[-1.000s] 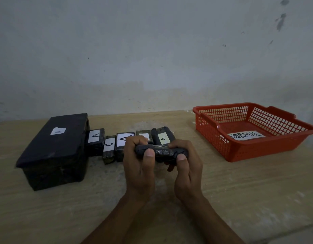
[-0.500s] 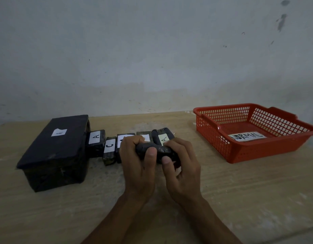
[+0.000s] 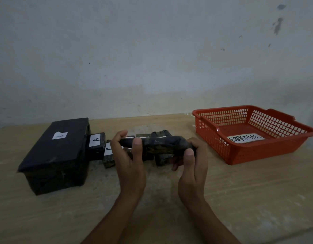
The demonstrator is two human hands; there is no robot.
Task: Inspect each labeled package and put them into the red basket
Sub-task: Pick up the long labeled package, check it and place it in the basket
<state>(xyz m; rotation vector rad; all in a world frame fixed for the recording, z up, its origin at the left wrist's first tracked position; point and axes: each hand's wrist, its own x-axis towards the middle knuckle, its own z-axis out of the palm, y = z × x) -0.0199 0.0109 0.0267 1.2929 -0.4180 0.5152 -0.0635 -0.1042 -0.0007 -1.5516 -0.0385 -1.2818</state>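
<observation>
where wall (image 3: 152, 50) stands stained grey, wooden table (image 3: 240, 191) meets it.

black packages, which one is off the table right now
The long dark package gripped at its ends by the left hand and right hand; the other black packages rest on the table.

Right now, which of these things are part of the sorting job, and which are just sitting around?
Part of the job:
- black wrapped package, held by left hand and right hand
- row of labeled packages on the table
- large black box labeled A
- red basket with NORMAL label

Just there:
- wooden table
- wall
</observation>
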